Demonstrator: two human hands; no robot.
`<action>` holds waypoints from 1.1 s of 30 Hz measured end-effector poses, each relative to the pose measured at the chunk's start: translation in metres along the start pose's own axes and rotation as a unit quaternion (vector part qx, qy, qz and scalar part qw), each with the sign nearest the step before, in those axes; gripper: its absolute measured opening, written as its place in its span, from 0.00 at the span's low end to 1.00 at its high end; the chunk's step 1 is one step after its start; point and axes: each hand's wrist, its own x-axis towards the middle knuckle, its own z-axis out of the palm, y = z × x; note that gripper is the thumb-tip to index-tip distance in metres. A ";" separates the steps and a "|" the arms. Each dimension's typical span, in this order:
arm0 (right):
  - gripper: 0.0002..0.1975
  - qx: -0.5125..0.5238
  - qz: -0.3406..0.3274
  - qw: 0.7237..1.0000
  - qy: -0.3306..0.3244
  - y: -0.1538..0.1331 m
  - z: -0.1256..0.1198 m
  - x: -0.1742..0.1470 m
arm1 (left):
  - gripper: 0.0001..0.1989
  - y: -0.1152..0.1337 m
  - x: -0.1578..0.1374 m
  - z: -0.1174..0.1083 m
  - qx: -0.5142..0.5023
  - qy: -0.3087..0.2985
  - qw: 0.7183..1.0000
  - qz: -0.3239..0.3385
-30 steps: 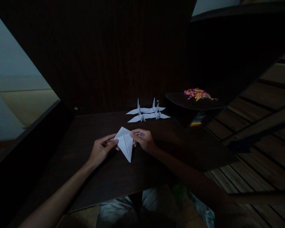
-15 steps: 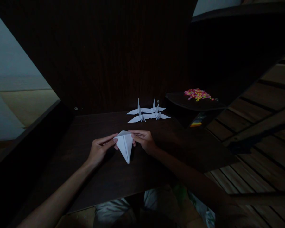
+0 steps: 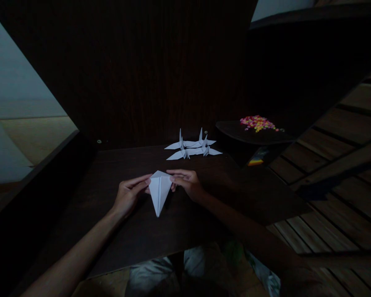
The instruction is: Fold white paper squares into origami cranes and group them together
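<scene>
A kite-shaped piece of folded white paper (image 3: 159, 192) is held above the dark desk, its long point toward me and a crease or slit running down its middle. My left hand (image 3: 132, 191) pinches its left corner between thumb and fingers. At the right corner, my right hand (image 3: 187, 184) grips it the same way, the fingertips partly hidden behind the paper. Beyond both hands, several white origami cranes (image 3: 185, 153) stand close together with wings spread, near the back panel.
The dark wooden desk (image 3: 120, 247) has a raised side board (image 3: 34, 177) at left and a tall back panel (image 3: 160, 74). On a small rounded shelf (image 3: 228, 128) at right lies a pile of small colourful pieces (image 3: 257, 123). Slatted wood (image 3: 336, 214) is farther right.
The folded paper has turned slightly, so its long point has swung left and a little toward me. Both hands keep their hold, nearly in place. The cranes have not moved.
</scene>
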 end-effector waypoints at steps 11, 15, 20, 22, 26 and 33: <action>0.07 0.017 0.016 1.000 -0.009 0.001 -0.002 0.001 | 0.11 0.001 0.000 0.000 -0.031 -0.022 0.999 -0.026; 0.07 0.008 0.007 1.000 -0.012 0.002 -0.003 0.001 | 0.11 0.004 -0.002 0.002 -0.047 -0.034 0.998 -0.036; 0.07 -0.002 0.010 1.000 -0.017 0.001 -0.001 0.000 | 0.12 0.000 0.000 0.000 -0.008 -0.024 0.999 -0.021; 0.08 -0.021 0.008 1.000 -0.005 0.000 0.001 0.000 | 0.12 -0.001 0.001 -0.001 0.003 -0.024 1.000 -0.017; 0.10 -0.032 0.007 0.999 0.003 0.000 0.002 0.001 | 0.15 -0.001 0.001 -0.001 0.001 -0.032 0.999 -0.018; 0.12 -0.030 0.015 0.999 -0.012 -0.001 0.003 0.000 | 0.14 0.001 0.001 -0.001 -0.002 -0.008 1.000 -0.012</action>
